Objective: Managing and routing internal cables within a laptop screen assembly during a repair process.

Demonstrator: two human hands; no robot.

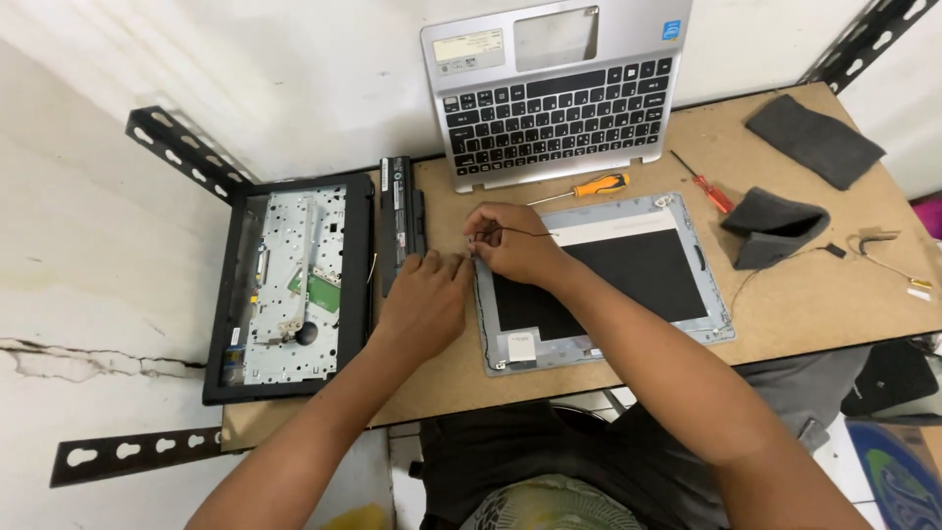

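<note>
Pinched between the right hand's [515, 242] fingertips: a thin black cable [525, 233], at the top-left corner of the lid panel [599, 280] lying flat on the board [785, 304]. Left hand [424, 299] is curled beside that corner; its grip cannot be told. Risk: cable torn if pulled hard; panel scratched by the nearby orange screwdriver [589, 186].

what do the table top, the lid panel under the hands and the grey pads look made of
Table top: likely pressed fibreboard, matte brown, uniform with no grain. Lid panel: seems silver-grey plastic or thin metal around a dark matte sheet; the look leaves it open. Grey pads: soft felt or foam by the look, one folded over.
</note>
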